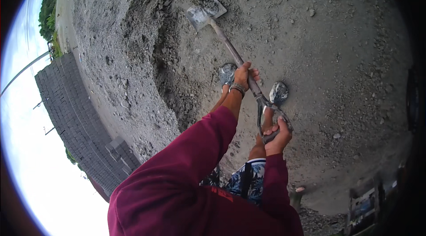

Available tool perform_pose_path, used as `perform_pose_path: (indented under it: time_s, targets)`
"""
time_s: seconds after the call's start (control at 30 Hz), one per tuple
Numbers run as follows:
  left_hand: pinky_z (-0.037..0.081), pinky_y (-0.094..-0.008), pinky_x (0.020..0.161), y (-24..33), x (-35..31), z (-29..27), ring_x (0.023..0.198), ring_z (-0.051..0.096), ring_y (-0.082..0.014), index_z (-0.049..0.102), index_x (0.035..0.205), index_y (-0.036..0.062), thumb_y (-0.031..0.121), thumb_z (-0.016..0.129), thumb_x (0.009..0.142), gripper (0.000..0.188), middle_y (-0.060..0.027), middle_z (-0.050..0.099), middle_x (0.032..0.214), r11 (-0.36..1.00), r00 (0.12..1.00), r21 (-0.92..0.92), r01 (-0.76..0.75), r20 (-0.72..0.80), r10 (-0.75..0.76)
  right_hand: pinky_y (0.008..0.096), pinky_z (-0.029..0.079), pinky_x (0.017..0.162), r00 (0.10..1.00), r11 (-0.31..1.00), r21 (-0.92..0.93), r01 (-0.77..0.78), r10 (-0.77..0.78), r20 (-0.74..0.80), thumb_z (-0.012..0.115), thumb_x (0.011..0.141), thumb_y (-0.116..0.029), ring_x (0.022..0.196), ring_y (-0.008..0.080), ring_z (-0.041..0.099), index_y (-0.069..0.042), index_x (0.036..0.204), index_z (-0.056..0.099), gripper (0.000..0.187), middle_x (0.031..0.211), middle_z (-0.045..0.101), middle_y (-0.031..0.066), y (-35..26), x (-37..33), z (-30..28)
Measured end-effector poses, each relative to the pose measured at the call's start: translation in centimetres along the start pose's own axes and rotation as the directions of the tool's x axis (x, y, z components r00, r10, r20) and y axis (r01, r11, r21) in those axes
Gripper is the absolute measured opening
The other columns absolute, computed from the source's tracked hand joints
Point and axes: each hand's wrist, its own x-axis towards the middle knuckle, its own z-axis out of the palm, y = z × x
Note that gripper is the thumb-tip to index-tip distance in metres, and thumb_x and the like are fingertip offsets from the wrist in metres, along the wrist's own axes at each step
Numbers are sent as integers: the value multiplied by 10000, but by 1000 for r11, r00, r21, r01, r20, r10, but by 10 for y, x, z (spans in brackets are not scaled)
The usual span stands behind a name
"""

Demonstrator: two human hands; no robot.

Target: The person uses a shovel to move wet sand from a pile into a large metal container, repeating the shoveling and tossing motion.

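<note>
I hold a shovel (228,47) with a metal blade (205,13) that rests at the edge of a grey pile of wet mortar or gravel mix (146,36). My left hand (245,75), wearing a wrist band, grips the wooden shaft midway. My right hand (278,137) is closed around the D-shaped grip at the shaft's end. Both arms are in maroon sleeves. My two feet (227,73) in dust-covered shoes stand on the ground below the shaft, the other shoe (278,92) just right of it.
Sandy ground with scattered small stones (337,58) spreads to the right. A stack of grey concrete blocks (75,116) stands at the left, beside a road and trees. A dark object (368,202) sits at the lower right.
</note>
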Motion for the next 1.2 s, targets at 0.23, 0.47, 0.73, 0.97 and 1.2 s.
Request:
perform_pose_path:
  time_s: [0.23, 0.47, 0.73, 0.97, 1.2]
  targets:
    - [510, -368, 453, -10, -29, 3, 501, 563, -213, 525, 915, 27, 186, 617, 896, 185, -100, 593, 689, 985, 986, 103, -135, -83, 144, 326, 412, 450, 993, 995, 54, -78, 73, 94, 675, 854, -162, 447, 143, 442, -79, 763, 589, 150, 576, 439, -12, 17, 16, 21]
    - [490, -354, 397, 39, -70, 12, 472, 543, -206, 517, 916, -4, 152, 594, 891, 175, -92, 568, 671, 980, 986, 197, -20, -161, 52, 353, 446, 493, 955, 987, 69, -144, 121, 272, 637, 878, -163, 443, 164, 468, -85, 786, 584, 132, 552, 441, -4, -19, -61, 72]
    - [498, -340, 401, 67, -79, 23, 462, 556, -196, 540, 815, 3, 112, 549, 875, 125, -87, 569, 638, 969, 992, 244, -27, -112, 56, 378, 463, 475, 973, 1000, 2, 1, -1, 230, 605, 869, -61, 419, 186, 485, -90, 652, 466, 259, 509, 459, 46, -10, -74, 98]
    - [469, -337, 379, 93, -91, 24, 430, 528, -206, 513, 845, 13, 125, 522, 882, 118, -78, 553, 626, 990, 995, 138, 22, -97, -8, 354, 459, 422, 948, 999, 3, 37, -36, 315, 625, 883, -50, 404, 171, 481, -77, 731, 486, 207, 519, 467, 39, -43, -107, 126]
    - [475, -352, 390, 120, -59, 15, 436, 533, -222, 520, 871, 20, 131, 512, 898, 114, -86, 555, 621, 966, 990, 258, 12, -141, 25, 330, 440, 413, 951, 998, 70, -7, -15, 308, 640, 867, -34, 395, 164, 469, -75, 713, 484, 223, 519, 477, 40, -8, -85, 147]
